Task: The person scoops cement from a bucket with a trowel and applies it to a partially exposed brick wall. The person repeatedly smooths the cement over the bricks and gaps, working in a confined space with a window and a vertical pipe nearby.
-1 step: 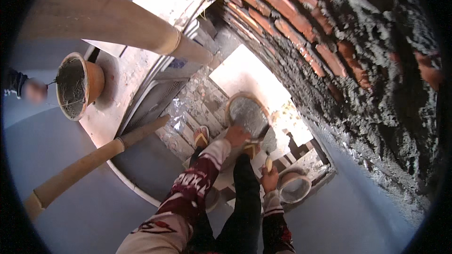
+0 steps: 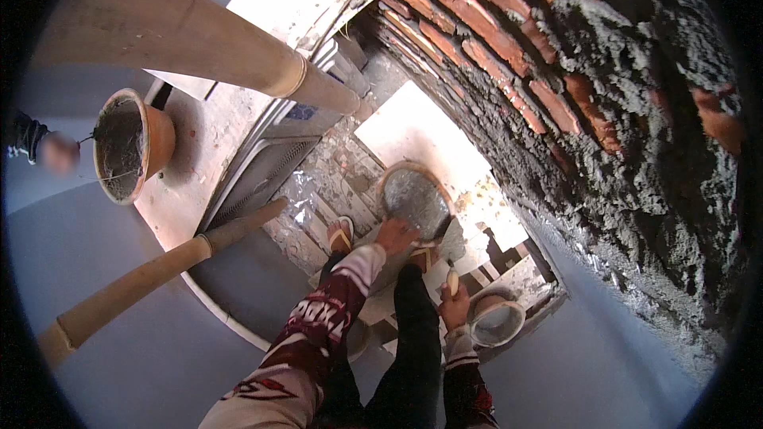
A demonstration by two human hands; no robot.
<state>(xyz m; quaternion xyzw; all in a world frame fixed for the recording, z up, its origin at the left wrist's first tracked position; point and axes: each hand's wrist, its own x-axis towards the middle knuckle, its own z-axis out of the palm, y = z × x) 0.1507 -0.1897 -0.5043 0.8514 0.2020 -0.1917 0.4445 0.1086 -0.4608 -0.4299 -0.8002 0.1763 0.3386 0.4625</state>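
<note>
A round clay-coloured basin (image 2: 416, 199) of wet grey mortar stands by my feet, partly over a pale board. My left hand (image 2: 396, 236) is at its near rim, fingers curled over the edge. In my right hand (image 2: 455, 307) is a trowel (image 2: 452, 278), gripped by its light wooden handle. The trowel's grey blade points away from me, beside the basin's right side. A smaller bucket (image 2: 497, 321) with grey contents stands just right of my right hand.
A rough brick wall (image 2: 509, 48), partly covered in mortar, rises at right. Bamboo poles (image 2: 159, 282) cross the left side. Another mortar basin (image 2: 163, 143) sits on a platform at left, near another person's hand (image 2: 60, 152). My sandalled feet stand on wooden slats (image 2: 298, 230).
The view has shifted very slightly. Both hands keep their places, the left at the basin's rim and the right around the trowel.
</note>
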